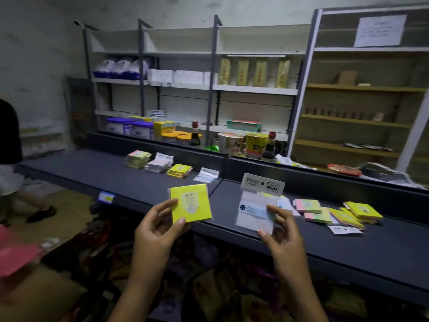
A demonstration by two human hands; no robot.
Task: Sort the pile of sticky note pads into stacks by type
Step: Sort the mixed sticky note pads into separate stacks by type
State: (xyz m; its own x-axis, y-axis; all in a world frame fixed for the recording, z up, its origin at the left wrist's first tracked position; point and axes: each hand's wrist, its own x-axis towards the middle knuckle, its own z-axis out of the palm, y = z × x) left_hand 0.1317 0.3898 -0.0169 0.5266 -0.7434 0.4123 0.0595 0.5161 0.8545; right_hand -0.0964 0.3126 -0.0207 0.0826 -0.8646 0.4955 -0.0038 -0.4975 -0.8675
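Now holding two pads above the dark worktop (139,180): left hand (160,231) pinching the square yellow shrink-wrapped pad (190,204), right hand (282,231) pinching the white bagged pad with header card (258,205). Best carried to matching stacks: yellow stack (179,170) and clear-bagged pad (206,175), far left; squared edges, gentle release.

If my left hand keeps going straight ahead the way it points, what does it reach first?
Probably the stack of yellow pads on the dark shelf: the left hand, holding a yellow pad, points up and away toward it. Depth is unclear.
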